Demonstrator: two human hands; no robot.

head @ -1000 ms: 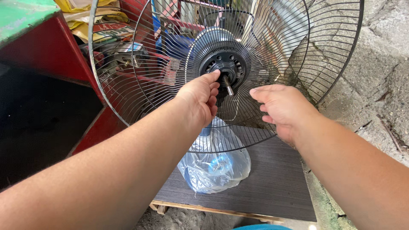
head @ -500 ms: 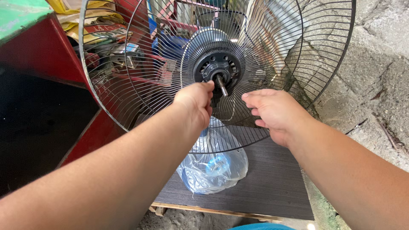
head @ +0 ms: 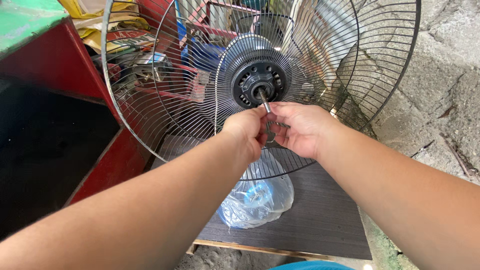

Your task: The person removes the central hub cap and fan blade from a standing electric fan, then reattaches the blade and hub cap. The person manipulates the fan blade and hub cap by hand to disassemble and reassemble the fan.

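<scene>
Both hands have been brought together since half a second ago. The left hand (head: pixel 247 131) and right hand (head: pixel 299 129) are closed, fingertips pinched about the metal shaft (head: pixel 264 102), which projects near-side from the motor hub (head: pixel 258 82) within the wire guard (head: pixel 165 125). Work is now concentrated at the shaft.

Illumination is bright, diffuse daylight entering from the far side of the scene. Specular glare appears on the round chrome wire fan guard (head: pixel 165 115) and on the crumpled clear plastic bag (head: pixel 257 200). The open red cabinet with a dark interior (head: pixel 45 145) at left is underexposed. Focus is sharp at centre. Wide-angle distortion stretches both near forearms.
</scene>
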